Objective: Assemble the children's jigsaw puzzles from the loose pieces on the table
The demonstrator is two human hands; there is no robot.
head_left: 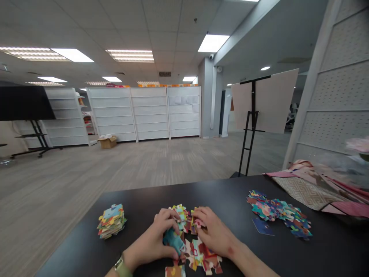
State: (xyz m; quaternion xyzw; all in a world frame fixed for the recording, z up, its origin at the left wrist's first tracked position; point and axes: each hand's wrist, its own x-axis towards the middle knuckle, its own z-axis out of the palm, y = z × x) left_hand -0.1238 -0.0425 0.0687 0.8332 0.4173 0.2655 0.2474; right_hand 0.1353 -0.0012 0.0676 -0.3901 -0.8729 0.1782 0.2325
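My left hand curls around a blue puzzle piece, thumb on the near side and fingers on the far side. Close beside it, my right hand bends its fingers and thumb around a pinkish puzzle piece at the edge of the colourful pieces. Between and under both hands lies a cluster of puzzle pieces, partly hidden by my fingers; whether they all interlock I cannot tell. A yellow-brown puzzle piece lies at the bottom edge of the view.
On the dark table, a stack of puzzle pieces stands at the left. A spread heap of bluish pieces lies at the right, with a dark blue piece before it. Wrapped pink material covers the right back corner.
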